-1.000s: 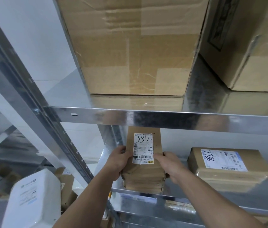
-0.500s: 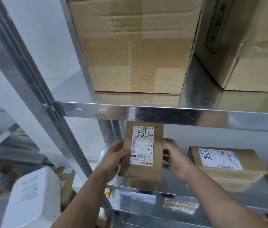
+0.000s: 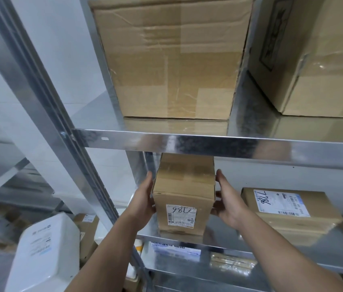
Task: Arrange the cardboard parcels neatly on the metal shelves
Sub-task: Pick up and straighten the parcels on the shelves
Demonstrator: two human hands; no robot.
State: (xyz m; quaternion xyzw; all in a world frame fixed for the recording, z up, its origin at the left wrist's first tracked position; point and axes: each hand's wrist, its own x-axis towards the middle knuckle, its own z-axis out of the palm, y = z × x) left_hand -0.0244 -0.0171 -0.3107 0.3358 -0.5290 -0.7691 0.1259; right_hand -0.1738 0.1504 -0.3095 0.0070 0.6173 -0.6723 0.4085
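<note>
Left hand [image 3: 145,202], right hand [image 3: 228,204], both flat, parcel [image 3: 184,186] pressed between (label [image 3: 181,213] frontward), on shelf [image 3: 225,237]

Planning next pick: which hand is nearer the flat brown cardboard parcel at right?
Right. The right hand is just left of the flat brown cardboard parcel; the left hand is beyond the upright brown box.

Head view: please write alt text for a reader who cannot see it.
The left hand and right hand press the sides of a small labelled parcel standing on a metal shelf. A flatter parcel lies to its right; two large boxes sit on the shelf above.
</note>
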